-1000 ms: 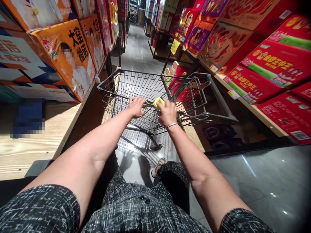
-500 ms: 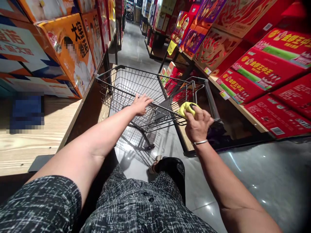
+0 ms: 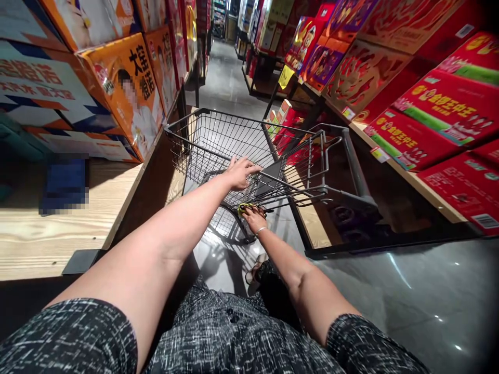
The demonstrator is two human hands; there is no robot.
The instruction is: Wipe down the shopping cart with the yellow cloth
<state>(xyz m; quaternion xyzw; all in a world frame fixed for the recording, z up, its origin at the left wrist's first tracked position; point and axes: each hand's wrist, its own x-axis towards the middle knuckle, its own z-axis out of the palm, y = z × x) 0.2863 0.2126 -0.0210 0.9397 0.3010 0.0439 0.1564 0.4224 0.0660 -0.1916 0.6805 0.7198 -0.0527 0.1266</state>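
A black wire shopping cart [image 3: 202, 140] stands in the aisle in front of me, with nothing in its basket. My left hand [image 3: 239, 171] rests on the cart's near rim, fingers spread over the wire. My right hand [image 3: 254, 216] is lower, under the basket's near edge, closed around a yellow cloth [image 3: 245, 208] pressed against the cart's lower frame. Only a sliver of the cloth shows past my fingers. A thin bracelet circles my right wrist.
Orange boxes [image 3: 128, 88] line the wooden shelf on the left. Red gift boxes [image 3: 424, 111] fill the sloped shelves on the right. The cart's handle bar [image 3: 353, 161] sticks out to the right. A grey glossy floor [image 3: 429, 296] runs down the aisle.
My right hand with the yellow cloth has gone from the cart's top rim, out to the right side by the handle, then down beneath the basket. My left hand stays on the rim.
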